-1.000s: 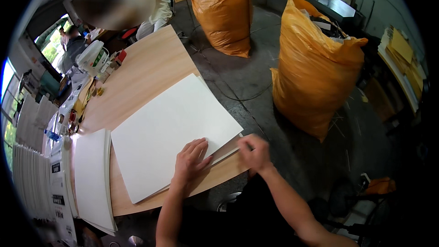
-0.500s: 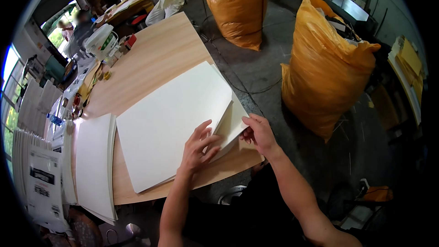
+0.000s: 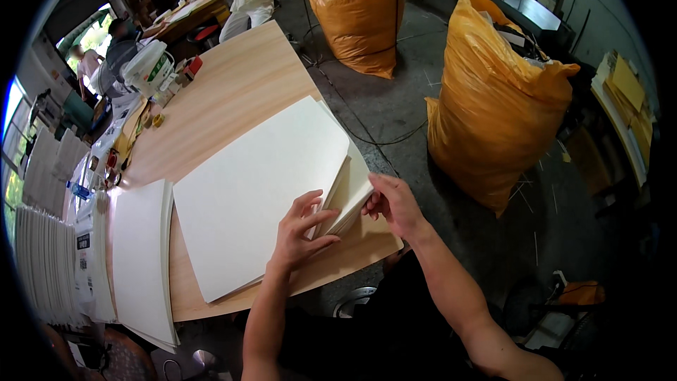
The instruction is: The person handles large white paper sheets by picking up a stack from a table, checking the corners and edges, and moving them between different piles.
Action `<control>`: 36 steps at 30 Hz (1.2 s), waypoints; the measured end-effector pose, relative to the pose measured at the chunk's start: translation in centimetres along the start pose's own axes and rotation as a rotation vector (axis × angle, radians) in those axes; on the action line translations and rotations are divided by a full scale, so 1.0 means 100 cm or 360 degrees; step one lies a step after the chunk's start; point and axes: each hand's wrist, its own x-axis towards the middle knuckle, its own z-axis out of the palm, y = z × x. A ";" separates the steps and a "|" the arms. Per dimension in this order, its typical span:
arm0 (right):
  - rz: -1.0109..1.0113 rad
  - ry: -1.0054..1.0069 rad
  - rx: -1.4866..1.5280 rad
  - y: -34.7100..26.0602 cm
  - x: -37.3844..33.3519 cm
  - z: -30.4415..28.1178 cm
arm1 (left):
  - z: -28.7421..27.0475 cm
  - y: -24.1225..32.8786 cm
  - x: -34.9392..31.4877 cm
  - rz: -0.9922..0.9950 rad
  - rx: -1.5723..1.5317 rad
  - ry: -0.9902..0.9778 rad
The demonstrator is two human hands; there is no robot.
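A stack of large white paper sheets (image 3: 254, 197) lies at a slant on the near end of the wooden table. Its near right corner is lifted and bent, so the edges of several sheets show apart from one another. My right hand (image 3: 391, 204) pinches that corner between thumb and fingers. Beside it my left hand (image 3: 305, 231) has its fingers spread, the fingertips at the raised sheet edges and the palm over the stack's near side. How many sheets are in the pinch cannot be made out.
A second white sheet pile (image 3: 141, 254) lies along the table's left end. Wrapped paper stacks (image 3: 42, 268) stand left of it. A white bucket (image 3: 149, 69) and tape rolls sit on the far left edge. Orange sacks (image 3: 497, 113) stand on the floor at right. People are in the background.
The lifted corner's edges now show more separate sheets between my hands. My right hand keeps its pinch, and my left fingers have shifted slightly. The whole view has moved a little.
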 end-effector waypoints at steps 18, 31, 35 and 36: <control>0.0081 0.0034 -0.0076 -0.004 0.005 0.012 | 0.006 0.001 -0.001 0.0060 0.0028 0.0045; -0.0195 0.0166 -0.0671 -0.001 -0.001 0.014 | 0.010 -0.001 -0.007 -0.0020 -0.0205 0.0281; 0.0006 0.0081 -0.0044 -0.001 0.003 0.015 | 0.006 0.005 -0.002 0.0024 0.0024 0.0085; 0.0000 0.0079 -0.0015 0.000 0.005 0.014 | 0.005 0.010 0.000 0.0035 0.0049 0.0076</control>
